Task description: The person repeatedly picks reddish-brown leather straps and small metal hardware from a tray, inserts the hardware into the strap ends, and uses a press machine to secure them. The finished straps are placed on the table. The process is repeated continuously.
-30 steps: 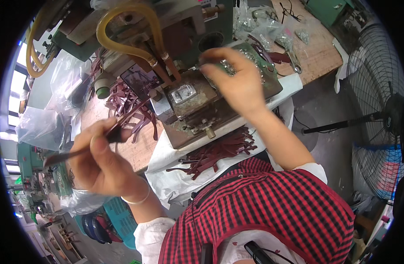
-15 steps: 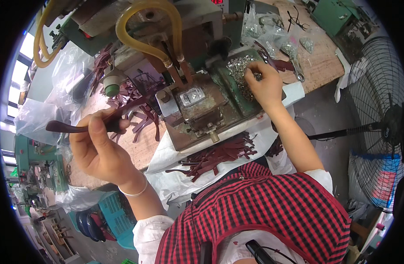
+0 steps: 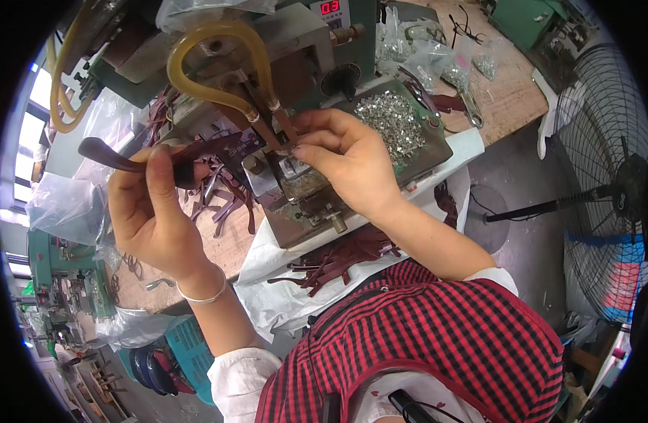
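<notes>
My left hand (image 3: 158,225) is closed around a dark brown eyeglass temple (image 3: 111,155). Its curved tip sticks out to the left, and the other end points toward the machine. Something black sits around one of that hand's fingertips. My right hand (image 3: 362,166) is at the metal fixture (image 3: 303,189) under the machine's copper-coloured prongs (image 3: 283,128). Thumb and forefinger are pinched together there; what they hold, if anything, is too small to make out. To the right of this hand, a heap of tiny shiny metal parts (image 3: 391,123) lies on the green machine base.
Yellow hoses (image 3: 177,67) loop above the fixture. Loose brown temples (image 3: 228,208) lie on the table behind my left hand, and more temples (image 3: 345,261) rest on white cloth before me. Plastic bags of small parts (image 3: 422,63) stand far right, near a black fan (image 3: 606,141).
My right hand has moved left from the heap of metal parts to the fixture under the prongs. My left hand still holds the temple, slightly higher in the picture.
</notes>
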Tool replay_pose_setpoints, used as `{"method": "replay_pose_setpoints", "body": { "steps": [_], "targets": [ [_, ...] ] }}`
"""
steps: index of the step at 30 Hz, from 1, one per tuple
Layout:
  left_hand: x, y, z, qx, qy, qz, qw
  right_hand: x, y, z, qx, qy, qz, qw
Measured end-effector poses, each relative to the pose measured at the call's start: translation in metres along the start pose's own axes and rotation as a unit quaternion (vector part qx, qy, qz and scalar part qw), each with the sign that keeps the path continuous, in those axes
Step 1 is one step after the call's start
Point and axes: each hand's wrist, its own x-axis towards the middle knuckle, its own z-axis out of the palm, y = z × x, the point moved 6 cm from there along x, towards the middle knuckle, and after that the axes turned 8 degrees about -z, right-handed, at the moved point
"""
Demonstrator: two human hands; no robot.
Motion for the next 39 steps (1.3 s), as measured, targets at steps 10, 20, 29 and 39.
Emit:
{"method": "replay_pose_setpoints", "body": {
  "steps": [10,20,29,39],
  "targets": [
    [-0.005,0.001,-0.004,0.031,0.019,-0.02,0.999,0.003,-0.017,0.007,0.013,0.025,0.072,0.997],
    [-0.094,-0.002,0.018,0.125,-0.104,0.178,0.971,-0.018,-0.021,-0.008,-0.354,-0.008,-0.259,0.898],
    [-0.11,0.019,0.069,0.248,-0.196,0.303,0.899,0.024,0.003,-0.141,-0.237,0.229,-0.153,0.932],
    [-0.119,-0.002,0.067,0.212,-0.188,0.317,0.905,0.013,0.033,-0.101,-0.595,0.009,-0.294,0.748]
  ]
}}
